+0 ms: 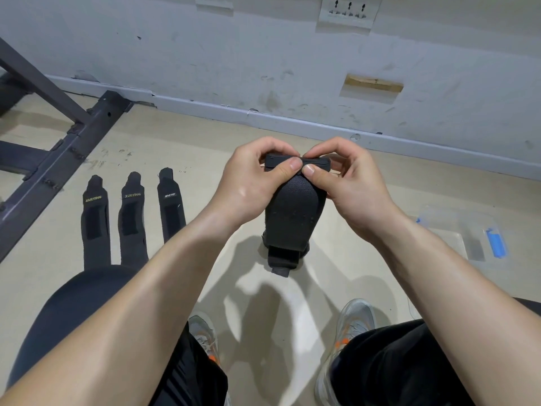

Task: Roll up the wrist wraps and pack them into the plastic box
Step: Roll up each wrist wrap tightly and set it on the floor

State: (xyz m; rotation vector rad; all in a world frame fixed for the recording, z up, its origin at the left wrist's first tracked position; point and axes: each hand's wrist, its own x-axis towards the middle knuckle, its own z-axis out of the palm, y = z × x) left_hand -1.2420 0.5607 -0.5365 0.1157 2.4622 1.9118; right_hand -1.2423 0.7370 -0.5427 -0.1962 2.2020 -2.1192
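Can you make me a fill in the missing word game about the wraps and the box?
1. ___ flat wrist wraps lie on the floor.
2. The left hand and right hand pinch a fourth wrap, coloured ___.
3. The plastic box sits on the person's ___ side.
4. The box's clip is ___.
Missing words: three, black, right, blue.

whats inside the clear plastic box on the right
No black wrap shows through the clear plastic box; only pale floor and its blue latch are visible. The right forearm hides its near left corner, so that part cannot be checked.
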